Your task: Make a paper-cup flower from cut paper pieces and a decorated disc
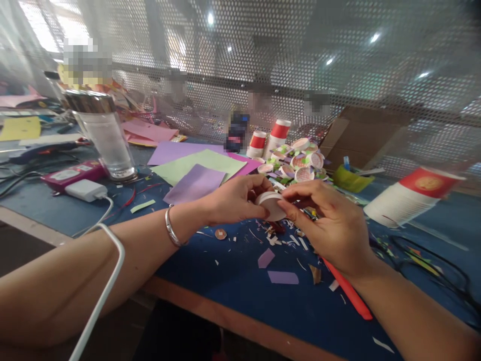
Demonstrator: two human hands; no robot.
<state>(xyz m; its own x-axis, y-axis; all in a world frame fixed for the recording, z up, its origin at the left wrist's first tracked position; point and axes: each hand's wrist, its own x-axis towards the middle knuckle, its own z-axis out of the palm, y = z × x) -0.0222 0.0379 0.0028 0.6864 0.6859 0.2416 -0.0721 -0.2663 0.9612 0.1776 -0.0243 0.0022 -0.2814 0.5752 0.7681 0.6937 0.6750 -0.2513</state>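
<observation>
Between my two hands is a white paper cup bottom (275, 206), a shallow round piece with a raised rim. My left hand (240, 200) pinches its left side between thumb and fingers. On the right edge, the thumb and fingertips of my right hand (326, 215) close on the same piece. Just beyond the hands lies a pile of similar cup bottoms (304, 174) mixed with green and purple paper bits. Paper scraps (276, 240) litter the blue table below. A long red handle (347, 291) pokes out from under my right wrist.
Stacked paper cups (417, 198) lean at the right, near a yellow-green container (351, 179). Purple sheets (197, 185) and a green sheet (188, 168) lie left of the pile. A water bottle (107, 140), a white charger (86, 190) and its cable (120, 245) occupy the left.
</observation>
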